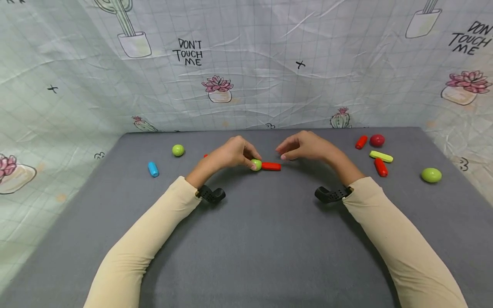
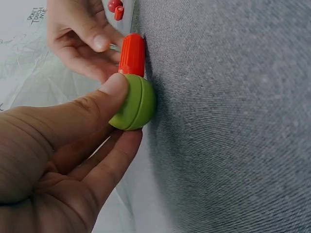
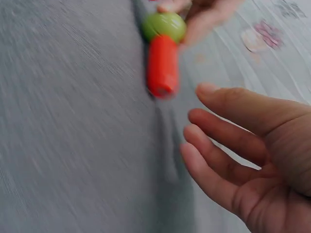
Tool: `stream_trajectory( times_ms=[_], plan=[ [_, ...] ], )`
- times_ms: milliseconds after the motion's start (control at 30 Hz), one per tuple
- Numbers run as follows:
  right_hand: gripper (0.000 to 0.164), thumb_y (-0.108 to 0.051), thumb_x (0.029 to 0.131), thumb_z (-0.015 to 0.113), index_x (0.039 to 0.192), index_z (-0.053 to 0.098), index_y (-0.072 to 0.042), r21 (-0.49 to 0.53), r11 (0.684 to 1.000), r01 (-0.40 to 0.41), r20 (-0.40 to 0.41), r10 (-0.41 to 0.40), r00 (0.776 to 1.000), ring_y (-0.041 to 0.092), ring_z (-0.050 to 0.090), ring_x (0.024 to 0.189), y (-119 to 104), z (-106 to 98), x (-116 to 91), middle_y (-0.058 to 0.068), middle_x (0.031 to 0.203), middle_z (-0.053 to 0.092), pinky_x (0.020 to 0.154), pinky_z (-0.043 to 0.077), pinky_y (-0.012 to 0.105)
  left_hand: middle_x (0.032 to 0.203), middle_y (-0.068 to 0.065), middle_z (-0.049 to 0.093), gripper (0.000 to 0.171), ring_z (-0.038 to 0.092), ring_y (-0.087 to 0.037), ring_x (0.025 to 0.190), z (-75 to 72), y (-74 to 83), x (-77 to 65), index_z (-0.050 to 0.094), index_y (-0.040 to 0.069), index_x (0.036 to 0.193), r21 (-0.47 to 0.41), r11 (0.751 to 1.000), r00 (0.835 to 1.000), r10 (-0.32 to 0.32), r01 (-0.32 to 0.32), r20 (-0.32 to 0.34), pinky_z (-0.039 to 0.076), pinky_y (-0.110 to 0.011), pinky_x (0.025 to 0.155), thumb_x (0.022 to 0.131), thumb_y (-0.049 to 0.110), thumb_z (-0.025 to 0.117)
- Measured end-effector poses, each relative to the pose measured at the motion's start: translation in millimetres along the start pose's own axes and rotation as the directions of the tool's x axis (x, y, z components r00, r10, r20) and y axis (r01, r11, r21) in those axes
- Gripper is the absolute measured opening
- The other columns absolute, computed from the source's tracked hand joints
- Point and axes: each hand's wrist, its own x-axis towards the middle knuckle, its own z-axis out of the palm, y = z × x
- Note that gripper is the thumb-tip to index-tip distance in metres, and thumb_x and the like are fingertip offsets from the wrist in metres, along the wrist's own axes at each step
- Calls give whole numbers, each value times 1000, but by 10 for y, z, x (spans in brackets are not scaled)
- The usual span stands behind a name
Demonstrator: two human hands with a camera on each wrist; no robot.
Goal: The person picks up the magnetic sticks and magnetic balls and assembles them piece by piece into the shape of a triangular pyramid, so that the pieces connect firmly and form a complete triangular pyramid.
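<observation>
My left hand [image 1: 236, 153] pinches a small green ball [image 2: 138, 104] with a seam line between thumb and fingers. End-on against the ball sits a red ribbed cylinder [image 1: 271, 166], lying at the grey tabletop; whether the two are joined I cannot tell. My right hand [image 1: 304, 146] hovers just right of the cylinder, its fingers loosely bent and apart from it. In the right wrist view, a gap separates those fingertips [image 3: 206, 90] from the free end of the red cylinder [image 3: 163, 68].
Leftward lie a blue cylinder [image 1: 153, 169] and another green ball [image 1: 178, 150]. A red bit [image 1: 206, 155] peeks out behind my left forearm. On the right are two red cylinders [image 1: 381, 167], a dark red ball [image 1: 377, 140], a yellow-green stick [image 1: 381, 156] and a larger green ball [image 1: 431, 175].
</observation>
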Motion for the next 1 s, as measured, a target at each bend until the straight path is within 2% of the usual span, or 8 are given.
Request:
stream_trajectory(
  times_ms=[167,333,533,633,733,867,1000],
  plan=[
    [27,-16,97,71,122,73,-5,-183,982,-34,-157,5,988,27,68,107,142,-254,-267,11,119,73,88,53,46,107,-6,78,28,73,-16,101,0,19,-21,81,7,107,-18,1000,1000,-23,23,13,57,-26,83,80,6,86],
    [27,-18,99,69,121,73,-5,-313,943,-116,-236,41,971,32,68,103,357,-486,-688,15,117,73,84,53,51,108,-4,77,28,72,-16,101,0,10,-13,82,11,105,13,999,1000,-29,29,1,57,-27,83,78,9,88],
    [27,-20,98,70,119,74,-4,-382,889,-252,-321,128,938,39,66,102,659,-658,-1154,20,113,73,87,49,57,115,-5,74,29,70,-18,103,7,-6,31,82,8,104,46,998,999,44,-43,-6,57,-27,84,76,8,89],
    [29,-23,97,71,117,74,-2,-410,860,-304,-336,167,927,37,66,95,775,-684,-1323,21,108,74,78,50,50,121,-4,74,31,68,-19,113,1,2,27,81,7,107,31,998,998,55,-56,9,57,-28,87,76,6,88],
    [32,-25,96,72,115,74,0,-428,842,-327,-339,186,922,35,66,90,865,-680,-1455,20,103,74,69,46,41,118,-2,75,33,69,-16,113,2,10,19,81,9,109,33,998,999,44,-45,20,56,-28,88,78,7,88],
    [33,-25,95,72,113,73,3,-432,840,-328,-345,182,921,39,67,92,920,-669,-1585,19,101,75,70,44,40,111,-2,77,31,72,-13,102,2,13,18,81,10,110,32,999,999,24,-25,24,57,-27,84,79,10,87],
    [32,-26,94,73,111,73,2,-422,845,-328,-360,176,916,41,68,95,920,-658,-1650,18,100,76,70,46,40,109,-2,77,31,71,-12,100,-10,6,15,80,10,112,36,999,999,31,-31,23,56,-27,83,81,11,86]
  ],
)
